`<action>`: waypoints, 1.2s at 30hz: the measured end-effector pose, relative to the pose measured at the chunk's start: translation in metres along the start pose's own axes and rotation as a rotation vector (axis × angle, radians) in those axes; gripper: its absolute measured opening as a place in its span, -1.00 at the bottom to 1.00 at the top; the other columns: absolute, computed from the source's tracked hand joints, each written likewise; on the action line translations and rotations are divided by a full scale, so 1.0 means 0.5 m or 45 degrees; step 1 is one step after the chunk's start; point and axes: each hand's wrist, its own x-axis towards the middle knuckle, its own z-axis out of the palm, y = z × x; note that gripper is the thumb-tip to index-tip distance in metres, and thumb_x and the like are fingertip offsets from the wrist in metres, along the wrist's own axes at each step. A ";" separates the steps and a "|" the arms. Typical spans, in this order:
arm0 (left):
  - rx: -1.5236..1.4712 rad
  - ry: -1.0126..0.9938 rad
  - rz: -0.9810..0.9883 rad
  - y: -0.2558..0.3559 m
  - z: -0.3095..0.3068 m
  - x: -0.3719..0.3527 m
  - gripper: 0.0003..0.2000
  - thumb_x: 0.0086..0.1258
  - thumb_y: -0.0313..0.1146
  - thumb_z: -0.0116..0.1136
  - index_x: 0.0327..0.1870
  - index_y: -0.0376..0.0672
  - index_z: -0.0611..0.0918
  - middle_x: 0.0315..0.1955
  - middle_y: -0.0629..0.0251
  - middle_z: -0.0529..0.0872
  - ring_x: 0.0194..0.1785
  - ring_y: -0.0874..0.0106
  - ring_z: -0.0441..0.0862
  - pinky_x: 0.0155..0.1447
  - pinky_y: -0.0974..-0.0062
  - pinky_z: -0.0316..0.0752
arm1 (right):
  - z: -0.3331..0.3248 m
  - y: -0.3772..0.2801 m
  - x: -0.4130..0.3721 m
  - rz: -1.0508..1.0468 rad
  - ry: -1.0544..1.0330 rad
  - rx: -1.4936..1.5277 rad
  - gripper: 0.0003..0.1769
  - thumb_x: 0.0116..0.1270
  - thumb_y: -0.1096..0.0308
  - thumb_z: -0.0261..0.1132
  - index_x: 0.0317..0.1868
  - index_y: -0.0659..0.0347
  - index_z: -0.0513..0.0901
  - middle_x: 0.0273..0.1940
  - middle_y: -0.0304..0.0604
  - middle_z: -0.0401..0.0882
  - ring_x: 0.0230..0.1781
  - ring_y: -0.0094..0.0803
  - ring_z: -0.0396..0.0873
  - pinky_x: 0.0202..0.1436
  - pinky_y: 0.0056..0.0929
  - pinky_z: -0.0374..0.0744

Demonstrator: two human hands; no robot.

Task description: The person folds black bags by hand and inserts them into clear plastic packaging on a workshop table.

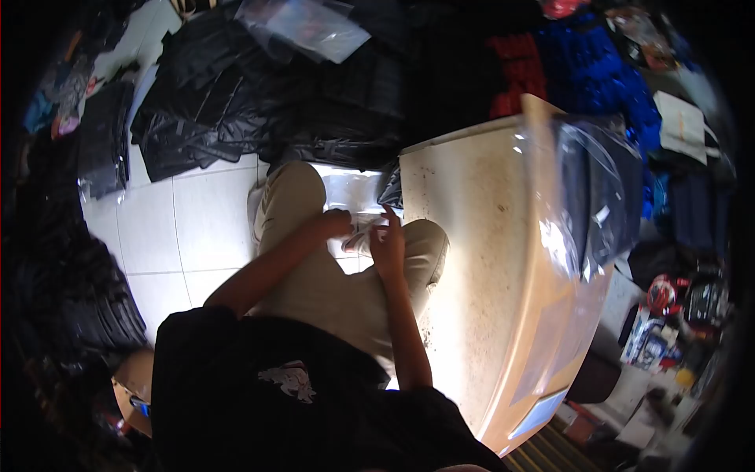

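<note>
My left hand [338, 223] is over my left knee, its fingers curled in; whatever may be between them is too small to make out. My right hand [388, 236] is raised beside it, close to my other knee, with the index finger stretched up and the other fingers bent. A narrow gap parts the two hands. Below them, between my legs in beige trousers [295, 204], a clear plastic sheet or bag [354, 189] lies on the floor.
A wooden table [464, 228] stands at the right with plastic-wrapped dark goods [602, 189] on its edge. Black bagged piles [330, 102] lie ahead, with clear bags [314, 27] on top. White floor tiles [212, 220] show at the left, beside dark stacks [94, 291].
</note>
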 end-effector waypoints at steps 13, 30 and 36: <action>-0.304 0.523 0.170 -0.105 -0.181 0.537 -0.58 0.31 -0.06 0.13 0.00 -0.22 0.61 -0.11 -0.04 0.70 -0.08 0.20 0.70 -0.06 0.18 0.53 | 0.100 0.185 0.042 0.523 -0.711 0.063 -0.49 0.39 0.21 0.26 0.29 0.18 0.40 -0.06 0.12 0.61 -0.09 -0.15 0.64 -0.03 -0.24 0.60; -2.148 0.782 -0.303 -0.077 -0.365 0.661 -0.42 0.44 0.13 0.01 0.11 -0.31 0.43 -0.04 -0.07 0.65 -0.08 0.14 0.68 -0.22 0.38 0.53 | 0.072 0.163 0.053 0.581 -0.714 -0.058 -0.48 0.39 0.13 0.22 0.26 0.18 0.41 0.06 0.12 0.55 0.07 -0.07 0.58 0.07 -0.19 0.54; -2.601 0.328 -0.214 0.001 -0.427 0.588 -0.39 0.44 0.15 0.04 0.05 -0.38 0.48 -0.15 -0.01 0.70 -0.13 0.18 0.70 -0.26 0.44 0.57 | 0.069 0.153 0.060 0.555 -0.734 -0.049 -0.49 0.39 0.14 0.21 0.26 0.19 0.41 0.07 0.14 0.54 0.15 -0.03 0.54 0.17 -0.17 0.50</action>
